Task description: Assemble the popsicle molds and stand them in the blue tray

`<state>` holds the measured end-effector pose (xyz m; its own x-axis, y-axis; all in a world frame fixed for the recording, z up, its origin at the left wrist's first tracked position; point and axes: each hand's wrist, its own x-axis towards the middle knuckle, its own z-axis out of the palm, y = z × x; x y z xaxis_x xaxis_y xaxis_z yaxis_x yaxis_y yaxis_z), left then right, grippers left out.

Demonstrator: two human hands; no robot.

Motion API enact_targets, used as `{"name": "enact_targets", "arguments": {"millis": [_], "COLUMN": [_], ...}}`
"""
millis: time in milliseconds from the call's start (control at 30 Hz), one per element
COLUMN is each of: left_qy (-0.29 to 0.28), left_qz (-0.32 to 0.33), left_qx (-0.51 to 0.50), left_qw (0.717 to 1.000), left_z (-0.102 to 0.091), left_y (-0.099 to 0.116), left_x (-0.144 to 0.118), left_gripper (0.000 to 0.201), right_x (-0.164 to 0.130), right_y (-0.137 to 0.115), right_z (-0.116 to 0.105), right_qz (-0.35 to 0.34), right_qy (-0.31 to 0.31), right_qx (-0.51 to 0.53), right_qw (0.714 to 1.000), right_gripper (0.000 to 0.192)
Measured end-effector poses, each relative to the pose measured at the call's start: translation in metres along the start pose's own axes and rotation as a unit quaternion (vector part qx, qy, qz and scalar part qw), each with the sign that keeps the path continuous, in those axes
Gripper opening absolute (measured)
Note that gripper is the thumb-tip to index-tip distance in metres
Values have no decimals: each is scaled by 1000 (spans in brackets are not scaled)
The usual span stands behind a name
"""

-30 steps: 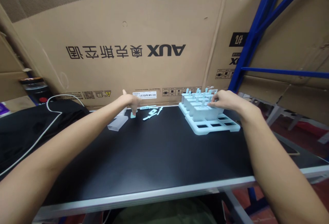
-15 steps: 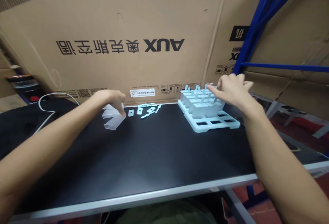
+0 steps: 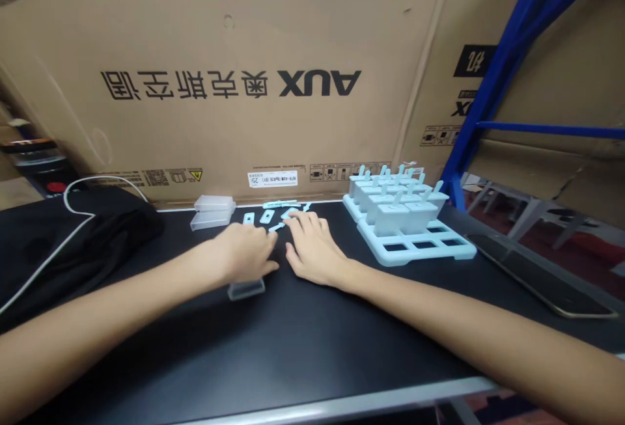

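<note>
My left hand (image 3: 244,252) is closed around a translucent popsicle mold cup (image 3: 247,290), whose open end shows below the fingers. My right hand (image 3: 312,246) is open, fingers stretched over the small light-blue pieces at the back; its fingertips partly cover a small lid (image 3: 288,214) and reach close to a stick (image 3: 277,226). Farther left lie a lid with a slot (image 3: 266,217) and another lid (image 3: 249,218). Two more translucent mold cups (image 3: 211,219) rest on their sides behind my left hand.
To the right stands a light-blue rack (image 3: 398,256) holding several filled-in molds with sticks upright. A phone (image 3: 541,275) lies beyond it. On the left are black cloth (image 3: 112,223), a white cable (image 3: 81,226) and a dark jar (image 3: 41,168). A cardboard box (image 3: 224,132) walls the back.
My right hand has left the rack and moved left to the small blue pieces. My left hand has taken a mold cup from the group and brought it right and nearer.
</note>
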<state>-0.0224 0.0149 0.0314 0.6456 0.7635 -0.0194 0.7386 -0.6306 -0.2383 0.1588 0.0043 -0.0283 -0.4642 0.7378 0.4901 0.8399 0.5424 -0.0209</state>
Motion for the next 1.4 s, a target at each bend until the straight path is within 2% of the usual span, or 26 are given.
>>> {"name": "enact_targets", "arguments": {"millis": [100, 200, 267, 400, 467, 533, 600, 633, 700, 767, 833, 1000, 1167, 1267, 1400], "left_qy": [-3, 42, 64, 125, 180, 249, 293, 296, 265, 213, 180, 146, 131, 133, 158], "left_qz": [43, 11, -15, -67, -79, -47, 51, 114, 221, 274, 268, 193, 178, 177, 191], "left_qx": [26, 12, -23, -102, -173, -243, -291, -297, -279, -246, -224, -164, -115, -114, -145], "left_qw": [999, 999, 998, 985, 965, 936, 909, 901, 896, 905, 919, 956, 968, 968, 958], "left_z": [-5, 2, 10, 30, 38, 43, 45, 44, 41, 38, 36, 38, 37, 36, 40], "left_y": [27, 35, 32, 17, 9, 1, -5, -7, -9, -8, -6, -2, -1, -1, -4], "left_x": [-4, 0, 6, 18, 21, 20, 17, 15, 11, 9, 10, 15, 14, 12, 11], "left_gripper": [47, 46, 44, 39, 37, 39, 37, 34, 24, 23, 27, 21, 13, 11, 11], "right_x": [17, 27, 26, 20, 19, 19, 19, 19, 19, 18, 19, 21, 19, 17, 17], "right_y": [12, 18, 18, 11, 10, 13, 18, 22, 28, 33, 37, 48, 61, 66, 64], "right_z": [16, 20, 18, 10, 7, 5, 2, 0, -3, -7, -9, -14, -19, -23, -27], "right_qz": [56, 48, 35, 21, 21, 16, 6, 1, -4, 4, 23, 100, 159, 119, -11], "right_qy": [-85, -160, -150, -84, -67, -65, -77, -84, -93, -92, -89, -62, -44, -49, -91], "right_qx": [33, 50, 45, -9, -32, -33, -20, -14, -10, -15, -17, -30, -67, -61, -25], "right_qw": [994, 985, 987, 996, 997, 997, 997, 996, 996, 996, 996, 993, 984, 990, 995], "right_gripper": [66, 68, 56, 27, 26, 28, 26, 24, 20, 19, 21, 27, 28, 25, 23]}}
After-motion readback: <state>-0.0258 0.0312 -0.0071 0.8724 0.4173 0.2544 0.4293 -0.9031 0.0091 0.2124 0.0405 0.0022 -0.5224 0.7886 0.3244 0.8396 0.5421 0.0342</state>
